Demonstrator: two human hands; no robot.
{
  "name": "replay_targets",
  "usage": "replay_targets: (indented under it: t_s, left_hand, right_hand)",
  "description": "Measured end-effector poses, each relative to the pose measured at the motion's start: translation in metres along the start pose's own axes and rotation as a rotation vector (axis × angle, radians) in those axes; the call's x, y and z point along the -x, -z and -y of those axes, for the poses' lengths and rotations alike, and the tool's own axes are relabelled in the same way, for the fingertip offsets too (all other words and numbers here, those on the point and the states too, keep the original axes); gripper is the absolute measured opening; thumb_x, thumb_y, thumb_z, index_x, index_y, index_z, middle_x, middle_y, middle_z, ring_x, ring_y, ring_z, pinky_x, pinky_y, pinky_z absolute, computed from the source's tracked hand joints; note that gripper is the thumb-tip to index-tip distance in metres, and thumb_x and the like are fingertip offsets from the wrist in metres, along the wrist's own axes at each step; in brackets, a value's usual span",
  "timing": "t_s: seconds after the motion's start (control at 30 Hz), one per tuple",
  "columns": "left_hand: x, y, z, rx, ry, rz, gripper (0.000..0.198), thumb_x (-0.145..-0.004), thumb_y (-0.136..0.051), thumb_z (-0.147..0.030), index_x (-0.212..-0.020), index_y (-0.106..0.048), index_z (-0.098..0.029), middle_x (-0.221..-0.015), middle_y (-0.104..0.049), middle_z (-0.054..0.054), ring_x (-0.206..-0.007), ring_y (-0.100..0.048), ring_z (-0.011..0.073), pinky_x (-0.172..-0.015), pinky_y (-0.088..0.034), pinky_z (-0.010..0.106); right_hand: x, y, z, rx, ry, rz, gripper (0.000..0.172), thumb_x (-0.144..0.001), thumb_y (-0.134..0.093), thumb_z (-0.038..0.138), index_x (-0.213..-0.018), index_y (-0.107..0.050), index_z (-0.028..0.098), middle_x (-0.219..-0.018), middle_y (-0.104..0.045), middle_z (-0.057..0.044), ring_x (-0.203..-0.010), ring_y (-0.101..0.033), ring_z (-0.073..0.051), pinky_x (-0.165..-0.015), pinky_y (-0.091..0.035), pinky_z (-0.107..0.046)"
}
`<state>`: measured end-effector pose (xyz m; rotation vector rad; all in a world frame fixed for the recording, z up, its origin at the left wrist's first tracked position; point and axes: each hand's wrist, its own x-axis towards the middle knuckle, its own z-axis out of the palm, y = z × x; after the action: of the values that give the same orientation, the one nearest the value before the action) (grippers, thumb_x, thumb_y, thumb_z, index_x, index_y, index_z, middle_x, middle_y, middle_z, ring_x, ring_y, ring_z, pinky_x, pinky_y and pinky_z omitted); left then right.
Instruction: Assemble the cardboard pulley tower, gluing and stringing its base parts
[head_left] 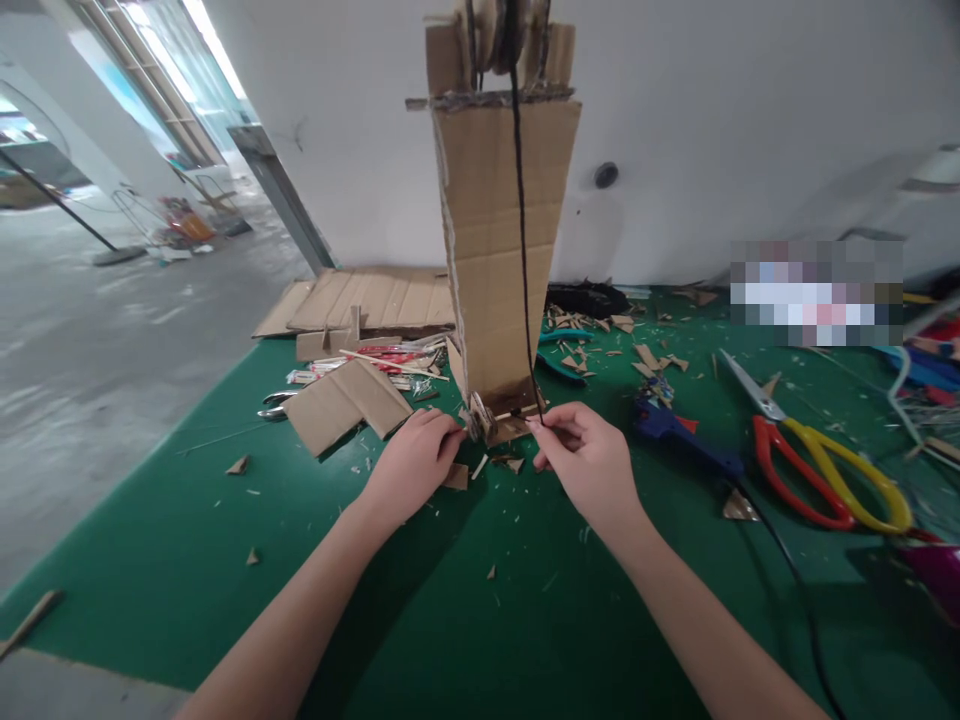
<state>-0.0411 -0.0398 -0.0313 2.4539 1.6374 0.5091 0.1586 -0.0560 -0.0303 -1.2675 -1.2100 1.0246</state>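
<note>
A tall cardboard tower stands upright on the green table, its top cut off by the frame edge. A black cord hangs down its front from a round wheel at the top to a thin stick across the base. My right hand pinches the cord's lower part beside the stick's right end. Small cardboard discs sit at the left of the base. Against them, my left hand is closed, its fingertips pressed together; what they grip is hidden.
Right of the tower lie a blue glue gun and large scissors with red and yellow handles. Cardboard sheets, a cut cardboard piece and wrapped sticks lie left. A white wall rises behind. Scraps dot the table.
</note>
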Motion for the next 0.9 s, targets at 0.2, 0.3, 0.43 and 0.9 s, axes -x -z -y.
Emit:
replay_targets:
  t_s: [0.2, 0.3, 0.43, 0.9]
  left_hand:
    - [0.0, -0.0003, 0.0007, 0.034, -0.01, -0.06, 0.018, -0.089, -0.044, -0.021, -0.074, -0.053, -0.018, -0.079, -0.057, 0.003, -0.083, -0.052, 0.0194, -0.076, -0.043, 0.033]
    - [-0.0002, 0.0002, 0.0009, 0.038, -0.036, -0.102, 0.016, -0.088, -0.045, -0.02, -0.074, -0.053, -0.018, -0.079, -0.056, 0.003, -0.081, -0.051, 0.019, -0.076, -0.043, 0.034]
    - [0.0, 0.0003, 0.0016, 0.036, -0.085, -0.15, 0.016, -0.089, -0.044, -0.019, -0.075, -0.053, -0.018, -0.078, -0.056, 0.003, -0.08, -0.05, 0.0181, -0.076, -0.043, 0.034]
    - [0.0002, 0.0037, 0.0028, 0.003, -0.178, -0.199, 0.017, -0.09, -0.043, -0.021, -0.081, -0.056, -0.018, -0.08, -0.058, 0.003, -0.079, -0.049, 0.0177, -0.076, -0.042, 0.033]
  right_hand:
    - [-0.0006, 0.0027, 0.001, 0.027, 0.02, -0.005, 0.018, -0.073, -0.063, 0.033, -0.074, -0.052, 0.019, -0.065, -0.061, 0.001, -0.047, -0.059, -0.011, -0.045, -0.048, -0.023]
    - [-0.0007, 0.0029, 0.0008, 0.027, 0.027, -0.012, 0.019, -0.073, -0.063, 0.034, -0.074, -0.052, 0.019, -0.065, -0.061, 0.001, -0.047, -0.058, -0.011, -0.044, -0.047, -0.023]
    - [-0.0015, 0.0036, -0.0003, 0.051, 0.029, -0.033, 0.018, -0.073, -0.063, 0.034, -0.075, -0.052, 0.019, -0.067, -0.062, 0.0, -0.047, -0.058, -0.011, -0.044, -0.047, -0.023]
    - [-0.0063, 0.0049, -0.0014, 0.1, 0.056, -0.082, 0.017, -0.074, -0.062, 0.033, -0.075, -0.052, 0.019, -0.066, -0.062, 0.0, -0.045, -0.057, -0.01, -0.043, -0.045, -0.023]
